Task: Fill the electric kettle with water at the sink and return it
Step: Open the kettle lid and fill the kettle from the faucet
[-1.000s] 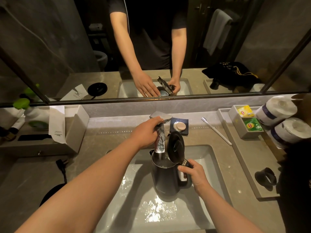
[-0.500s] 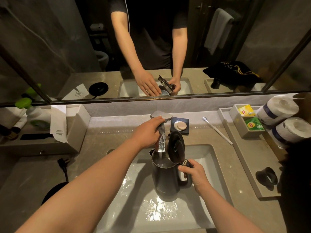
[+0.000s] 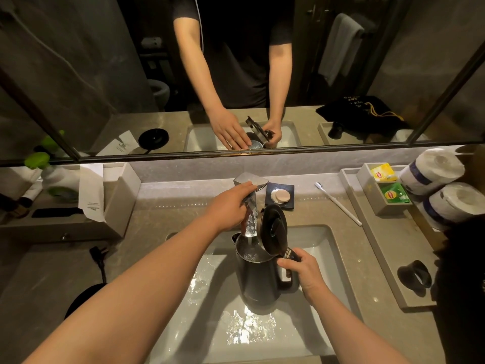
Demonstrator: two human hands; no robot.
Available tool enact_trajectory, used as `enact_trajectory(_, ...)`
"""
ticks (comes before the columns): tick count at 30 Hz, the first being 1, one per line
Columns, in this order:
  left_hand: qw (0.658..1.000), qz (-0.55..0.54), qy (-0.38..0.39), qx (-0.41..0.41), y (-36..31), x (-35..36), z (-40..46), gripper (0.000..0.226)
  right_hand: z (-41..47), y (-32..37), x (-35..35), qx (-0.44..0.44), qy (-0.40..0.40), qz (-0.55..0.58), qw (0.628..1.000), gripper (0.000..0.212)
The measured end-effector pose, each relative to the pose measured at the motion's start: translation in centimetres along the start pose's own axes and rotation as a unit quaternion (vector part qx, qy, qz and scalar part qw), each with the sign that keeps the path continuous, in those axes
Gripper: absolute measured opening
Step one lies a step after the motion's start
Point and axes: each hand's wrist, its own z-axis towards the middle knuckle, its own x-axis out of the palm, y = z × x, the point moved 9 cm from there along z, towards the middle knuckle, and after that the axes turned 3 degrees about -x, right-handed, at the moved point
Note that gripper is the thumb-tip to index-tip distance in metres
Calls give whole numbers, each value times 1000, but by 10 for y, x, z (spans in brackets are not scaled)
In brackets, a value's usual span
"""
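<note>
Grey-beige stone surface [image 3: 162, 222] runs wall to wall under a wide mirror [image 3: 78, 74]; dim room, dark walls, a towel [image 3: 338, 46] showing in the reflection. White sink [image 3: 322, 248] sits sunk in the middle. Far left I see a paper-wrapped box [image 3: 115, 195]; near left, the black kettle base [image 3: 81, 300] with its plug [image 3: 98, 254] lying beside it. Behind the sink: soap on a dark dish [image 3: 280, 197], a toothbrush [image 3: 338, 203] lying diagonally. Right, a tray [image 3: 378, 248] holding tea bags [image 3: 393, 194], with paper rolls [image 3: 441, 187] just beyond.

Dark electric kettle [image 3: 259, 279] is upright in the sink basin, lid [image 3: 271, 228] tipped open, spout under the tap. Right hand [image 3: 304, 274] is closed round its handle. Left hand [image 3: 231, 206] rests over the faucet [image 3: 250, 181], fingers curled on the lever. Water stream [image 3: 250, 222] falls into the kettle mouth.

Against the frame half a second back: little change. Both hands and the kettle sit as they did, water running then too; only the view has shifted very slightly.
</note>
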Motion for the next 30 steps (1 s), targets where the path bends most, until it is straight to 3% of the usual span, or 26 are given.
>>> enact_trajectory(7,1000,-5,4,-3,2,3,-1,59,1,0,2,-3,17,6,1000,23)
enact_trajectory(19,1000,-2,6,-6,3,6,-4,64,0,0,3,1,16,-2,1000,21)
enact_trajectory(24,999,17,28,2,0,4,-5,65,2,0,2,-1,17,-2,1000,25)
enact_trajectory(30,993,78,75,47,-9,15,-8,62,0,-1,1,1,11,-7,1000,50)
